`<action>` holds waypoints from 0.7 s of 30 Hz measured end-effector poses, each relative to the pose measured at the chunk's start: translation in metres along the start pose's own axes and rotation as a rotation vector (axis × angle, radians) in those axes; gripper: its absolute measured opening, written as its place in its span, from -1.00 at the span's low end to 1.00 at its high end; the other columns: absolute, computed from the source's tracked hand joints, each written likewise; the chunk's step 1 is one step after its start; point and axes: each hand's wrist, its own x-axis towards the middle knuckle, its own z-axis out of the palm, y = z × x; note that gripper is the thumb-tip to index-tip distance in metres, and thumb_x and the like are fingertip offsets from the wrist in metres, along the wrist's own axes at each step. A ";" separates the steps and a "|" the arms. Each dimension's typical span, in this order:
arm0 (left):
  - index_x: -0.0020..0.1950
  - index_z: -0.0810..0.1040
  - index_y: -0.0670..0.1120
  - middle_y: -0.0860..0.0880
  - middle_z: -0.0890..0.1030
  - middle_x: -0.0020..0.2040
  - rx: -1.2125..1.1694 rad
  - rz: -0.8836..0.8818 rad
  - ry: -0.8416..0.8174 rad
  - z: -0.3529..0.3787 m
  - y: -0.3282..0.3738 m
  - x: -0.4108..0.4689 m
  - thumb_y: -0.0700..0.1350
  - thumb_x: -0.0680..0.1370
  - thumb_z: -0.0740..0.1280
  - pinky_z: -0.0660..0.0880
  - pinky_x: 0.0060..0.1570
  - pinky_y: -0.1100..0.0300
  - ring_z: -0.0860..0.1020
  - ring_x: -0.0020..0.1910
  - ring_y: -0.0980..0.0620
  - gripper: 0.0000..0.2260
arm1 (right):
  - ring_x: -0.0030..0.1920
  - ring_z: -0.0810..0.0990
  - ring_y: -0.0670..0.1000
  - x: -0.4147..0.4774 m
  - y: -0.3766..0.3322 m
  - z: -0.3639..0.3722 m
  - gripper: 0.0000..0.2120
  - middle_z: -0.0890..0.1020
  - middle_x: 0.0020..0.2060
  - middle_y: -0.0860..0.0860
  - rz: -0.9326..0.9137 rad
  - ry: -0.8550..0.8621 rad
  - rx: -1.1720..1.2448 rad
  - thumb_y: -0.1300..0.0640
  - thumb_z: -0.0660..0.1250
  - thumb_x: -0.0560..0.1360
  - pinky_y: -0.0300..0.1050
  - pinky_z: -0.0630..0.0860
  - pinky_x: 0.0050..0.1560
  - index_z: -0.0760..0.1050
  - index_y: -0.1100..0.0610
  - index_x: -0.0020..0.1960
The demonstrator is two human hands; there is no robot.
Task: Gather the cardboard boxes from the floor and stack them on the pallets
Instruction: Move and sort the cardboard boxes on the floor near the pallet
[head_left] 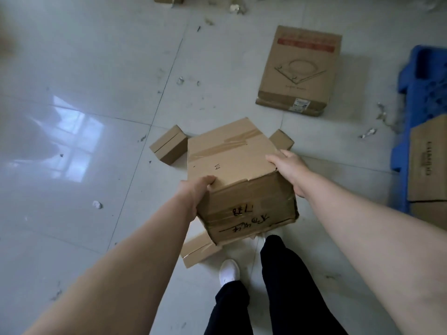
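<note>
Step in hand: pick-up/carry of taped box (232, 155), which looks raised off the floor (96, 68) and tilted over three small boxes (169, 147). L hand (196, 192) grips its near-left corner, thumb on top; R hand (287, 168) presses the right side, fingers fairly straight along the top edge. Next move, by judgement: turn right to blue pallet (420, 93), set it beside or on the box already there (428, 165) w/ even support underneath; flat printed box (300, 71) not yet collected.
</note>
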 end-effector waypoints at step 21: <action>0.25 0.32 -0.12 -0.07 0.50 -0.06 0.523 0.440 -0.405 0.078 -0.038 -0.214 0.00 0.49 0.42 0.37 -0.39 0.19 0.46 -0.27 0.02 -0.55 | 0.38 0.39 0.08 -0.264 0.125 -0.150 -0.49 0.40 0.42 -0.04 0.044 0.538 0.505 -0.08 0.28 0.54 -0.11 0.32 0.24 0.34 -0.02 0.46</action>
